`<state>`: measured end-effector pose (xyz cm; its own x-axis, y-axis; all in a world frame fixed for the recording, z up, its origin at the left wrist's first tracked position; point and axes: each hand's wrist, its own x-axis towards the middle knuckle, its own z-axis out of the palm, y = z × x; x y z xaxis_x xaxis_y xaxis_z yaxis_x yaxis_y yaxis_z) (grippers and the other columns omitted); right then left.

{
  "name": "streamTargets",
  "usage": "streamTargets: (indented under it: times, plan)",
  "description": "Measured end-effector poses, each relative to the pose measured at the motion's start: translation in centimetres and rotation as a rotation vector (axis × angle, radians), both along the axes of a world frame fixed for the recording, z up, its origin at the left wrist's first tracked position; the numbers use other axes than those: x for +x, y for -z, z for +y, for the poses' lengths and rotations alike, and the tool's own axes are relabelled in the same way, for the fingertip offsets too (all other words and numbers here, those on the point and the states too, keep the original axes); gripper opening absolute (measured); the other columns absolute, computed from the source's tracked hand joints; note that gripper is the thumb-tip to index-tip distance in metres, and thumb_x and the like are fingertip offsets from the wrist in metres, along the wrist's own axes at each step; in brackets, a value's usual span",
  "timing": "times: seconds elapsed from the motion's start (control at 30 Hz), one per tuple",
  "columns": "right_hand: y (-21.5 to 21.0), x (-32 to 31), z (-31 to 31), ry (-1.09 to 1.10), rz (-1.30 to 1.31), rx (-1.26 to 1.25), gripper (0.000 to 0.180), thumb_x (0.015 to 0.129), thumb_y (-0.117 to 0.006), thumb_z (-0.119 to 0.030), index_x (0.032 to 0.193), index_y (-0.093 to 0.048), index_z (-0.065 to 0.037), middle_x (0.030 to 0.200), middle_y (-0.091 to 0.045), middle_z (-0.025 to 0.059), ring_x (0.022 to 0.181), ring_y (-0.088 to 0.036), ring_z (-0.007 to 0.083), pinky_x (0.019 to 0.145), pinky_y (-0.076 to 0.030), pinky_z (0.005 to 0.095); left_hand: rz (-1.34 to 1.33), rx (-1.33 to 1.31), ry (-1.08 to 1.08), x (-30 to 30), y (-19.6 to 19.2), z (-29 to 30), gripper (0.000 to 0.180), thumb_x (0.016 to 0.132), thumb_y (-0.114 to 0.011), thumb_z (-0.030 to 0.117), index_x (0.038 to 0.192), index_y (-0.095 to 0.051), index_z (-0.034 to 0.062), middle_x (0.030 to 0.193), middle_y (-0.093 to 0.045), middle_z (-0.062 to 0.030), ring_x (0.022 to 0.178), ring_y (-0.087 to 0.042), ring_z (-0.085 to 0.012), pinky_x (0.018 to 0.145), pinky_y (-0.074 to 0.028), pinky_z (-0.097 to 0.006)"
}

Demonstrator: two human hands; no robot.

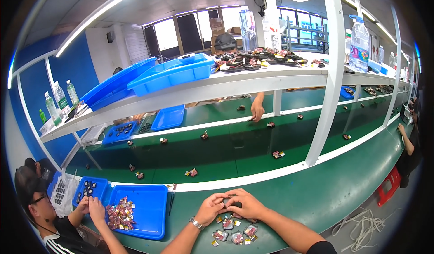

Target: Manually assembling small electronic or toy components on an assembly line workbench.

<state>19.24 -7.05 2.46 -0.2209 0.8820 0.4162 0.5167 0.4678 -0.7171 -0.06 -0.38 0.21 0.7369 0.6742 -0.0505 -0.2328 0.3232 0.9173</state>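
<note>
My left hand (210, 209) and my right hand (247, 204) meet above the green bench, fingers closed together on a small dark piece (227, 203). Fingers cover most of it, so its exact kind cannot be made out. Just below my hands lie several small electronic assemblies (237, 237), with pale rounded casings, reddish inner parts and yellow-and-white tabs. A few more are partly hidden beneath my right hand. A watch is on my left wrist.
Left of my arms, a blue tray (156, 208) holds a heap of similar reddish parts. A co-worker (38, 208) works beside it. Beyond a white rail, scattered parts lie on a green conveyor belt (235, 141). An overhead shelf (194, 89) carries trays, bottles and piled parts.
</note>
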Motion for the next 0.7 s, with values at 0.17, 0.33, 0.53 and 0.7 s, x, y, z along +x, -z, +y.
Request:
streamTargets:
  times: [0.17, 0.33, 0.53, 0.7]
  plan:
    - [0.7, -0.3, 0.0, 0.103, 0.005, -0.009, 0.014, 0.082, -0.069, -0.020, 0.091, -0.071, -0.009, 0.117, -0.061, 0.0077, 0.113, -0.053, 0.0265, 0.096, -0.044, 0.0372, -0.126, -0.082, 0.037, 0.0, 0.2, 0.0, 0.028, 0.093, -0.052, 0.000, 0.121, -0.049, 0.0002, 0.122, -0.057, -0.0135, 0.111, -0.059, -0.0224, 0.096, -0.052, -0.041]
    - [0.8, -0.3, 0.1, 0.113, 0.009, 0.013, 0.014, 0.082, -0.069, -0.020, 0.090, -0.071, -0.009, 0.115, -0.062, 0.0067, 0.112, -0.054, 0.0261, 0.096, -0.044, 0.0367, -0.060, -0.040, 0.010, 0.1, 0.2, -0.1, 0.028, 0.095, -0.049, 0.001, 0.122, -0.047, -0.0002, 0.123, -0.056, -0.0144, 0.113, -0.058, -0.0235, 0.097, -0.051, -0.042]
    - [0.4, -1.0, -0.3, 0.165, 0.002, 0.056, 0.016, 0.081, -0.070, -0.018, 0.092, -0.071, -0.007, 0.114, -0.063, 0.0073, 0.110, -0.054, 0.0269, 0.095, -0.045, 0.0374, -0.036, -0.034, 0.000, 0.3, -0.2, -0.1, 0.026, 0.095, -0.046, -0.001, 0.122, -0.046, -0.0007, 0.124, -0.055, -0.0152, 0.114, -0.057, -0.0239, 0.098, -0.050, -0.041]
    - [-0.1, -0.3, -0.1, 0.080, -0.119, 0.126, 0.016, 0.080, -0.071, -0.018, 0.091, -0.071, -0.007, 0.117, -0.061, 0.0075, 0.112, -0.053, 0.0270, 0.095, -0.045, 0.0373, -0.006, 0.010, -0.036, -0.1, 0.8, 0.1, 0.019, 0.096, -0.046, -0.001, 0.114, -0.049, 0.0000, 0.120, -0.056, -0.0135, 0.112, -0.058, -0.0225, 0.097, -0.051, -0.040]
